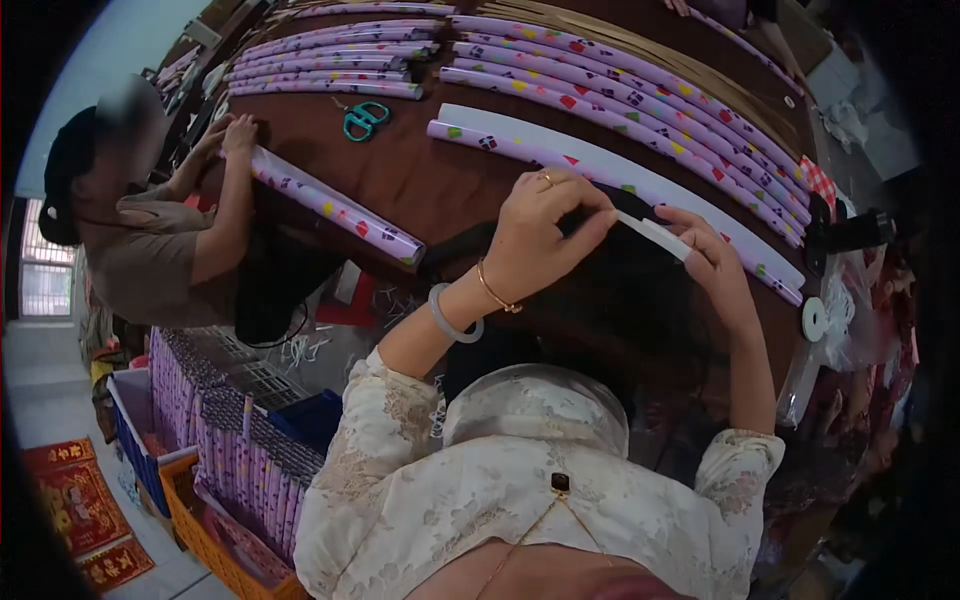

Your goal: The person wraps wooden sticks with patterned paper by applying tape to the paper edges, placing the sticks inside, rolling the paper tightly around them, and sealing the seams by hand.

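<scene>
A short white strip stretches between my two hands, above the near edge of the brown table. My left hand, with a ring and bracelets at the wrist, pinches its left end between thumb and finger. At its right end, my right hand grips it with thumb and fingers. Just beyond my hands lies a partly unrolled purple patterned sheet with its white side showing along the far side.
Rows of purple patterned rolls lie farther back. Teal scissors rest on the table. At the left, a co-worker handles another roll. Crates of rolls stand on the floor. A white spool is at the right.
</scene>
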`<action>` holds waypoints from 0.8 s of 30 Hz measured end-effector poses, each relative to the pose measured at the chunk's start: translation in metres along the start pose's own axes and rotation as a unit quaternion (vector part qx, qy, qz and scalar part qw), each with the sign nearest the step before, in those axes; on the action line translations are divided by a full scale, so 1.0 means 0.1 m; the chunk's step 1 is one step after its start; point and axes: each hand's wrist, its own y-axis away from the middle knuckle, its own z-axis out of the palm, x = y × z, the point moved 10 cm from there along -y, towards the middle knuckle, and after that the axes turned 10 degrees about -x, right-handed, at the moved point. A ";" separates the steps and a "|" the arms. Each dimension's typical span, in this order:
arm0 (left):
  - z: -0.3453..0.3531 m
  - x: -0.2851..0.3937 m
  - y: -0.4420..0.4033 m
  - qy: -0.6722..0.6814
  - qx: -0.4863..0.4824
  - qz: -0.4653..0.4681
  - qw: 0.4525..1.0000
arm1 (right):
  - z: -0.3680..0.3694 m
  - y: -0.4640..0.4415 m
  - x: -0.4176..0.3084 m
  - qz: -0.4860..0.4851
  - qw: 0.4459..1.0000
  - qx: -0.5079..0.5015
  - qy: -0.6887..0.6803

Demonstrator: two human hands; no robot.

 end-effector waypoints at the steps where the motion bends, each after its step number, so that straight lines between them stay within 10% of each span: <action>1: -0.08 -0.05 0.00 -0.008 0.004 -0.003 1.000 | 0.06 -0.05 0.00 0.005 0.999 -0.028 -0.041; 8: -0.56 -0.59 0.05 -0.069 0.042 -0.083 0.993 | 0.23 -0.53 -0.06 0.045 0.987 -0.145 -0.051; 17: -1.06 -2.33 0.08 -0.173 0.021 -0.321 0.931 | -0.26 -1.34 0.57 0.120 0.963 0.066 -0.232; 24: -0.97 -3.11 0.11 -0.219 -0.078 -0.437 0.869 | -0.15 -1.61 0.96 0.202 0.979 -0.002 0.009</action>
